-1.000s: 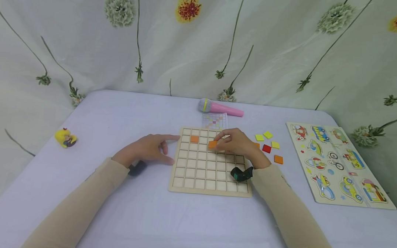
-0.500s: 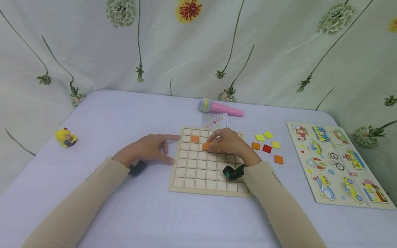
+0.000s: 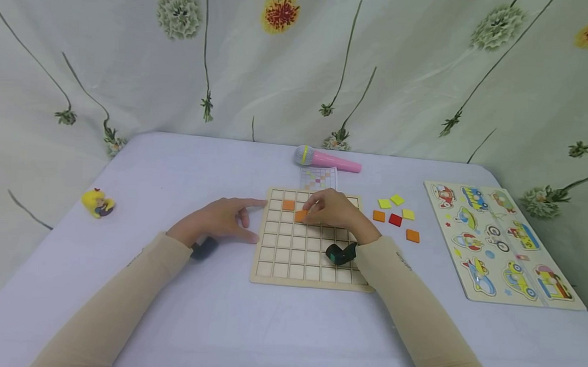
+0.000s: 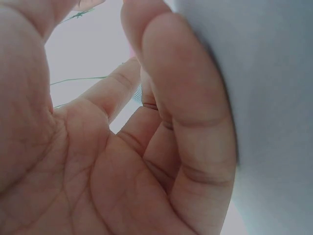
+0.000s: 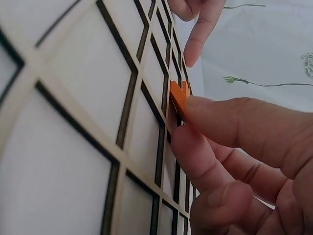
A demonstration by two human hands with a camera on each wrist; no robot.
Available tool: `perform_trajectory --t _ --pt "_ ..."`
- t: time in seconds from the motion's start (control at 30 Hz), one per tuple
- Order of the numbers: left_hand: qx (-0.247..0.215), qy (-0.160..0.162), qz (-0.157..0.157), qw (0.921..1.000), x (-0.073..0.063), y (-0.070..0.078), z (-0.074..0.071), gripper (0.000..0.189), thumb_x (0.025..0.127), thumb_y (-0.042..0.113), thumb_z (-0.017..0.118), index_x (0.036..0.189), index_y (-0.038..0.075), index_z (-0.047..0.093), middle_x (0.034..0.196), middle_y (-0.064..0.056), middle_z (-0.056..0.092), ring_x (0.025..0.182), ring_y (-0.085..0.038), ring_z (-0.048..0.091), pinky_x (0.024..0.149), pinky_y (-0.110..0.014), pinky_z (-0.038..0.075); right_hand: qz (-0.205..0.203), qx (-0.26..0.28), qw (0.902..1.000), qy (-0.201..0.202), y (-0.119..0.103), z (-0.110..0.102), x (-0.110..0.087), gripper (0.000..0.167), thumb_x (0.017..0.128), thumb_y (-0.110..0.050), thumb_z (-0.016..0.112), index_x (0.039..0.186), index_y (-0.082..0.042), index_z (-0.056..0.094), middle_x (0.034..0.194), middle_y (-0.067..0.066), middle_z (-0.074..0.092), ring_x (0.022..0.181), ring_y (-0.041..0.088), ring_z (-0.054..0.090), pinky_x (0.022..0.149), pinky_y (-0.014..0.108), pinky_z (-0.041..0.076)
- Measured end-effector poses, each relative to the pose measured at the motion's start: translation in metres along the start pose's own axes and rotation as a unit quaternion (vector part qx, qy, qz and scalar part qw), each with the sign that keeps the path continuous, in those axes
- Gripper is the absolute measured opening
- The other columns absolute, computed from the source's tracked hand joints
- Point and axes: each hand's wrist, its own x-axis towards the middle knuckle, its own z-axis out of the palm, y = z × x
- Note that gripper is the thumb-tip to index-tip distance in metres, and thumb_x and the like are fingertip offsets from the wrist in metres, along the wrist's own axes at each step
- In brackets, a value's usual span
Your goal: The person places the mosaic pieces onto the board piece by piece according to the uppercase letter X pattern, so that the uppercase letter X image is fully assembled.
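My right hand (image 3: 336,210) pinches an orange square tile (image 3: 300,216) between thumb and fingertips, over the upper part of a wooden grid board (image 3: 298,257). In the right wrist view the tile (image 5: 178,99) tilts, with one edge at the grid. Another orange tile (image 3: 288,205) lies in a cell just up and left of it. At the board's left side my left hand (image 3: 221,218) rests on the table, its index finger and thumb reaching to the edge. The left wrist view shows its palm (image 4: 127,181), nothing held, the other fingers bent.
Right of the board lie loose yellow, orange (image 3: 412,236) and red (image 3: 395,219) tiles. Behind it are a coloured grid card (image 3: 319,178) and a pink microphone (image 3: 335,162). A picture puzzle board (image 3: 500,247) lies far right, a yellow figurine (image 3: 97,203) far left.
My right hand has moved left across the board with the orange tile, bringing it closer to the tile in the grid. An orange loose tile is uncovered at right. My left hand stays put.
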Motion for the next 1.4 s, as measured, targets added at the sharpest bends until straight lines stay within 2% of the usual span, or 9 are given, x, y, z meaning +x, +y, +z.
perform_trajectory --t 0.3,0.53,0.77,0.97,1.13,1.2,1.4 --pt "0.001 0.000 -0.001 1.0000 0.000 0.000 0.000 0.092 0.088 0.031 0.091 0.166 0.016 0.045 0.100 -0.004 0.065 0.080 -0.020 0.055 0.077 -0.035 0.046 0.005 -0.031 0.9995 0.003 -0.001 0.000 0.001 0.023 0.094 -0.014 0.082 0.114 -0.005 0.078 0.098 0.009 0.077 0.090 0.021 0.068 0.083 0.036 0.053" --pt "0.001 0.000 -0.003 1.0000 0.000 0.000 0.000 0.093 0.088 0.031 0.091 0.166 0.015 0.045 0.100 -0.004 0.065 0.080 -0.020 0.055 0.076 -0.035 0.046 0.004 -0.032 0.9994 0.011 0.000 -0.008 -0.005 0.027 0.099 -0.019 0.077 0.121 -0.004 0.076 0.101 0.011 0.077 0.095 0.025 0.068 0.083 0.038 0.053" --pt "-0.001 0.001 -0.002 1.0000 0.000 0.000 0.000 0.092 0.088 0.031 0.091 0.166 0.015 0.046 0.100 -0.004 0.065 0.079 -0.020 0.054 0.076 -0.035 0.046 -0.024 -0.011 0.9995 0.017 0.010 -0.019 -0.016 0.025 0.103 -0.019 0.073 0.122 -0.002 0.075 0.091 0.008 0.076 0.085 0.023 0.065 0.073 0.033 0.049" --pt "0.000 0.001 0.001 1.0000 0.000 -0.001 0.000 0.093 0.088 0.031 0.091 0.166 0.015 0.045 0.100 -0.005 0.065 0.078 -0.019 0.053 0.075 -0.034 0.045 -0.059 0.016 0.9976 0.034 0.023 -0.030 -0.026 0.023 0.102 -0.014 0.072 0.121 -0.001 0.075 0.089 0.011 0.075 0.085 0.026 0.065 0.073 0.035 0.046" --pt "-0.001 -0.001 -0.003 1.0000 -0.001 0.001 -0.001 0.093 0.088 0.033 0.091 0.167 0.015 0.045 0.101 -0.005 0.065 0.078 -0.019 0.054 0.074 -0.034 0.045 -0.056 0.029 0.9972 0.041 0.027 -0.042 -0.035 0.026 0.103 -0.013 0.072 0.124 0.002 0.074 0.091 0.011 0.073 0.081 0.029 0.061 0.073 0.036 0.049" --pt "-0.001 -0.002 -0.006 1.0000 -0.002 0.002 -0.001 0.093 0.088 0.034 0.091 0.167 0.016 0.045 0.101 -0.005 0.065 0.079 -0.020 0.054 0.075 -0.034 0.045 -0.048 0.029 0.9974 0.046 0.027 -0.048 -0.039 0.027 0.104 -0.014 0.071 0.126 0.002 0.073 0.093 0.012 0.074 0.078 0.026 0.058 0.071 0.034 0.048" --pt "0.005 -0.002 -0.005 1.0000 -0.002 0.004 -0.002 0.093 0.088 0.034 0.091 0.166 0.015 0.045 0.101 -0.005 0.065 0.080 -0.020 0.054 0.074 -0.034 0.046 -0.034 0.054 0.9958 0.066 0.030 -0.067 -0.049 0.029 0.105 -0.013 0.069 0.129 0.004 0.071 0.098 0.017 0.075 0.056 0.014 0.042 0.056 0.030 0.038"
